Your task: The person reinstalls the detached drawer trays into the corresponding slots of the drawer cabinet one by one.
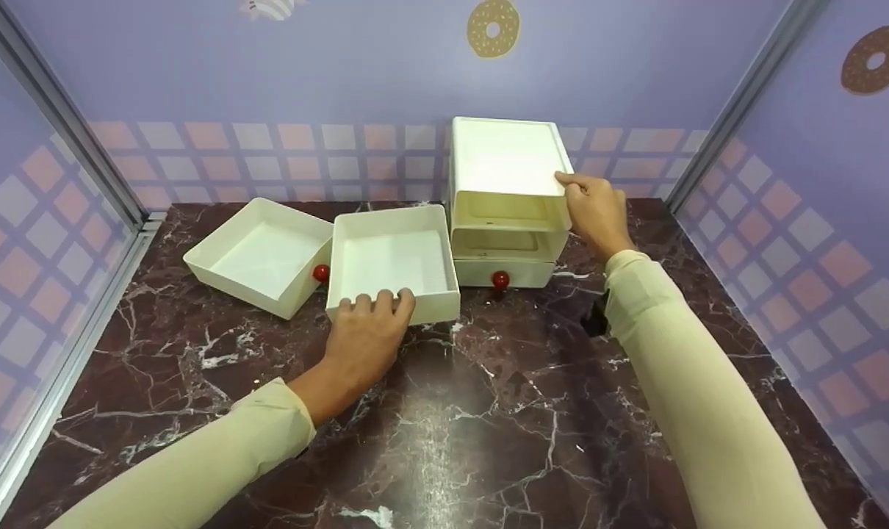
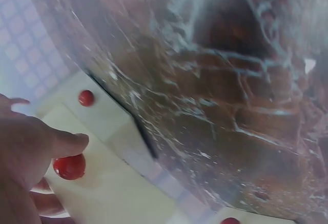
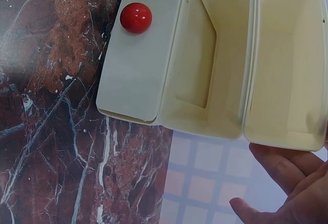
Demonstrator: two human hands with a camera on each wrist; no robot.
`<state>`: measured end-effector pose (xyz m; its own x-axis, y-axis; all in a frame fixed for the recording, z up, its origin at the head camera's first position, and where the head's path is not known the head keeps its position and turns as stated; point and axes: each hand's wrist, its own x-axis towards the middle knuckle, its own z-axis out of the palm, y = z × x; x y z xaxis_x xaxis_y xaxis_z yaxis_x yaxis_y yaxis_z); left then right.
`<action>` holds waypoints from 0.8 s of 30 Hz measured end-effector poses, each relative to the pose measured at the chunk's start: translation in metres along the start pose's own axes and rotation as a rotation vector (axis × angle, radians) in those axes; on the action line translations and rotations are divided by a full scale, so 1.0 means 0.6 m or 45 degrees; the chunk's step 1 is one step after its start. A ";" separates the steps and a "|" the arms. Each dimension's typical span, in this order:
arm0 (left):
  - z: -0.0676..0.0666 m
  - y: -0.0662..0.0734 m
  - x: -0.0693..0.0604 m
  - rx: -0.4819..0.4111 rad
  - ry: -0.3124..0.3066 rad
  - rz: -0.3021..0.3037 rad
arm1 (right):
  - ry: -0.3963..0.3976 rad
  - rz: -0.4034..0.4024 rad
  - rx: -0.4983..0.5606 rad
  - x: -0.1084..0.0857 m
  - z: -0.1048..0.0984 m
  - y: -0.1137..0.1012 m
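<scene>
A white drawer (image 1: 393,253) lies in the middle, its inside bare. My left hand (image 1: 367,338) grips its front wall, fingers over the rim. In the left wrist view, the thumb lies against the drawer's red knob (image 2: 69,167). To its right stands a white drawer cabinet (image 1: 510,154) with two uncovered upper compartments. Its bottom drawer (image 1: 470,273) is in place, with a red knob (image 1: 500,279). My right hand (image 1: 599,213) rests on the cabinet's upper right side, one finger over the top edge. In the right wrist view its thumb stands apart from the cabinet.
A second white drawer (image 1: 264,250), also bare inside, sits angled at the left, its red knob (image 1: 321,272) beside the middle drawer. Everything stands on a dark red marbled tabletop (image 1: 488,411). Purple panels with checks and doughnut pictures enclose the back and sides.
</scene>
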<state>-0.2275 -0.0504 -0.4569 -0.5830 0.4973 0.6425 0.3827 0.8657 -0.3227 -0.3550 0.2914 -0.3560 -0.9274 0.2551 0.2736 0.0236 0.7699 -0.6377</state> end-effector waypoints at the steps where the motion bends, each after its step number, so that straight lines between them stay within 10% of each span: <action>1: -0.008 0.003 -0.003 0.003 -0.001 0.006 | 0.000 -0.002 -0.001 0.000 0.000 0.000; 12: -0.083 0.045 -0.035 -0.010 -0.138 0.085 | 0.010 -0.024 -0.013 0.002 0.000 0.001; 24: -0.100 0.071 -0.039 0.024 -0.137 0.139 | 0.000 -0.043 -0.016 0.000 0.000 0.001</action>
<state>-0.1545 -0.0286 -0.4436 -0.6125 0.5912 0.5247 0.4352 0.8064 -0.4004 -0.3550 0.2918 -0.3561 -0.9277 0.2291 0.2948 -0.0029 0.7851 -0.6193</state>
